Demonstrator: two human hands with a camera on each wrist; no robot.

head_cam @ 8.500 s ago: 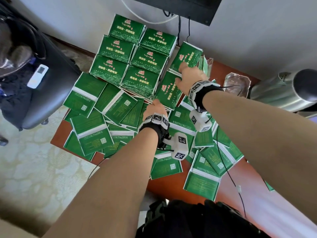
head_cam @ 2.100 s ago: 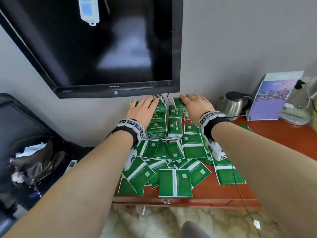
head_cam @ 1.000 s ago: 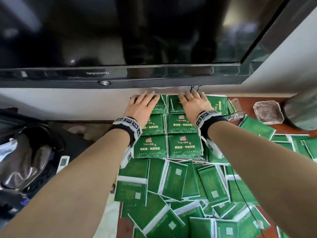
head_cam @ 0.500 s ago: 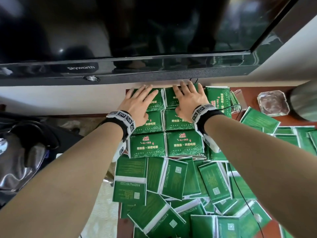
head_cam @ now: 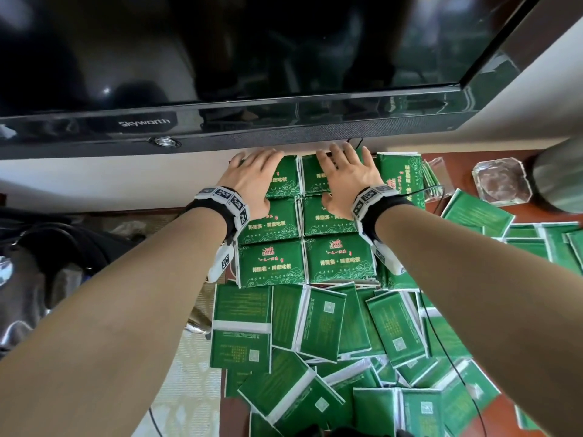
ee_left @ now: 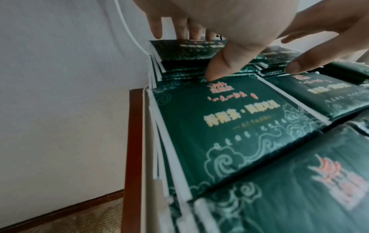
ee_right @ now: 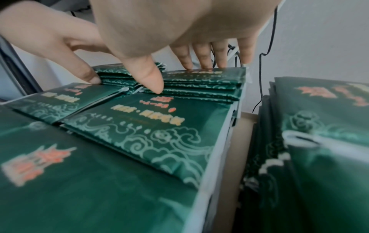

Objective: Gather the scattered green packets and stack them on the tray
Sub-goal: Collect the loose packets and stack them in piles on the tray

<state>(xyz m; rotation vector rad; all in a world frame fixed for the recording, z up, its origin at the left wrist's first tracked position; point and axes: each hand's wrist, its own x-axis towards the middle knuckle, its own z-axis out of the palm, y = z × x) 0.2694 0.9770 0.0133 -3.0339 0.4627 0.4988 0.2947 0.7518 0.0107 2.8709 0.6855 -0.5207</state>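
Green packets [head_cam: 340, 260] lie face up in neat stacks, two across and three deep, inside a cream-walled tray [ee_left: 147, 149] against the wall. My left hand [head_cam: 255, 178] lies flat on the far left stack [ee_left: 185, 48], fingers straight and reaching its far edge. My right hand [head_cam: 347, 178] lies flat on the far right stack [ee_right: 209, 75] in the same way. Both thumbs touch the middle row. Many scattered packets [head_cam: 318, 326] lie face down in front of the tray. One more face-up stack [head_cam: 400, 175] stands just right of the tray.
A black television [head_cam: 220, 74] hangs low, right above my fingers. A glass ashtray [head_cam: 501, 184] and a metal kettle [head_cam: 561, 181] stand at the back right. A thin black cable [head_cam: 441, 329] crosses the scattered packets. The table's left edge [ee_left: 131, 134] runs beside the tray.
Both hands stay flat on the far stacks and have crept a little farther towards the wall. My head has come closer, so the packets look larger.
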